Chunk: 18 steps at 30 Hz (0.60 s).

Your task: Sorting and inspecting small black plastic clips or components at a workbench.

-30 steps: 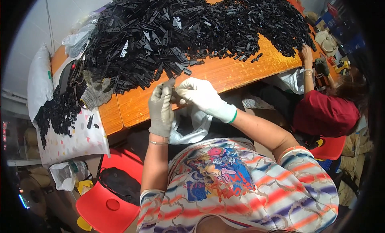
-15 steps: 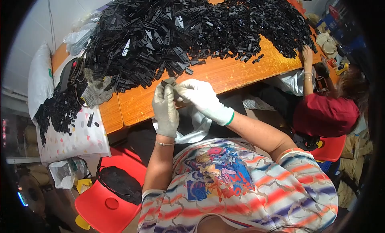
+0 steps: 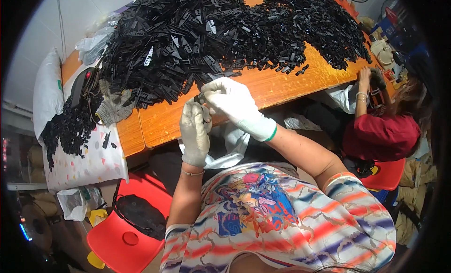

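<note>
My left hand [image 3: 194, 134], in a pale grey work glove, is closed just off the table's front edge, fingers up. My right hand [image 3: 237, 107], in a white glove with a green cuff edge, meets it from the right, thumb and fingers pinched together. A small black plastic piece [image 3: 201, 98] shows between the fingertips of both hands; the gloves cover much of it. Just beyond the hands spreads a big heap of black plastic pieces [image 3: 174, 52], some long and pointed, on the orange wooden table [image 3: 164, 123].
Left of me, a loose grey glove [image 3: 114, 104] lies beside a smaller pile of black bits [image 3: 70, 132] on a patterned cover [image 3: 94, 165]. A red chair [image 3: 122, 240] holding a black bag [image 3: 139, 216] stands there. A co-worker in a red top [image 3: 383, 136] sits to the right.
My right hand has risen slightly and shifted a little left at the fingertips. The co-worker's hand has drawn back from the heap toward the table edge.
</note>
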Available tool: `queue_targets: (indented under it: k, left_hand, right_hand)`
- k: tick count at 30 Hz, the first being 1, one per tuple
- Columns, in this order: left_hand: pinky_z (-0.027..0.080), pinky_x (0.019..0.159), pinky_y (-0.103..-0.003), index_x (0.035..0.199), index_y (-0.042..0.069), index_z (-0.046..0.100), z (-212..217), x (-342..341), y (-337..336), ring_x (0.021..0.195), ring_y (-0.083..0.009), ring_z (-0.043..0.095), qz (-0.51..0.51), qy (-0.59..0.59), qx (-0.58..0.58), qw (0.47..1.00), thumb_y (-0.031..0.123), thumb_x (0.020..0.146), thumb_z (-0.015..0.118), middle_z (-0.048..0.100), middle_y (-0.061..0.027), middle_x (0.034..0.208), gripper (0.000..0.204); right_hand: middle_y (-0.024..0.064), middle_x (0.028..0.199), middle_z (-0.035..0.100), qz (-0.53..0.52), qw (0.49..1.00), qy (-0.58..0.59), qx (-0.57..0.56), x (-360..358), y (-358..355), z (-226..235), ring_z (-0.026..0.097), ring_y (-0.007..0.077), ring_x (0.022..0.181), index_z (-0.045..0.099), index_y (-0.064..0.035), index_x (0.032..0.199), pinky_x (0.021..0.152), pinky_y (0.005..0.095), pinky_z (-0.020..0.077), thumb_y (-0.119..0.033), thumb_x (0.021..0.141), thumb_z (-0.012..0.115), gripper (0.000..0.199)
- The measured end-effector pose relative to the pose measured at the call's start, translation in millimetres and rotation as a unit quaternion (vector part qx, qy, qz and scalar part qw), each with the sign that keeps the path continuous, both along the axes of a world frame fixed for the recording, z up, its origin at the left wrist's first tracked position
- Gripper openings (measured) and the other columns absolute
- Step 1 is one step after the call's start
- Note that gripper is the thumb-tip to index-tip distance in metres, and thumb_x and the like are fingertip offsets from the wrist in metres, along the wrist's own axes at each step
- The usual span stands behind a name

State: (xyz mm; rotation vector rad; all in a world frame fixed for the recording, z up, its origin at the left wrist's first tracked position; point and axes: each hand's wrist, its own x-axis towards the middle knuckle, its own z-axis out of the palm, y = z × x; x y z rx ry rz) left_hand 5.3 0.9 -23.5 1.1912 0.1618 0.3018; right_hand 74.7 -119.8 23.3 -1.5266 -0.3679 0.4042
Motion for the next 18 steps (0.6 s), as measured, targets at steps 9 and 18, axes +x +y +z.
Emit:
queue_targets:
  k: [9, 18]
  left_hand:
    - [0.033, 0.051, -0.015, 0.117, 0.002, 0.052, 1, -2, 0, 0.061, -0.0002, 0.041, 0.022, 0.026, 0.068, 0.997, 0.017, 0.103, 0.043, 0.051, 0.0034, 0.075, 0.023]
    - [0.038, 0.055, -0.016, 0.119, 0.000, 0.051, 5, -5, -1, 0.065, -0.0010, 0.045, 0.037, 0.049, 0.090, 0.994, 0.011, 0.101, 0.044, 0.051, 0.0034, 0.077, 0.023]
  right_hand:
    - [0.0074, 0.094, 0.066, -0.030, 0.999, -0.022, -0.011, -6, 6, 1, 0.060, 0.0077, 0.075, 0.060, 0.0041, 0.113, 0.069, 0.0232, 0.0508, -0.017, 0.091, 0.062, 0.030]
    - [0.0098, 0.098, 0.069, -0.009, 0.998, -0.059, -0.033, -9, 3, -11, 0.065, 0.0116, 0.087, 0.063, 0.0017, 0.112, 0.078, 0.0255, 0.0526, -0.017, 0.090, 0.064, 0.029]
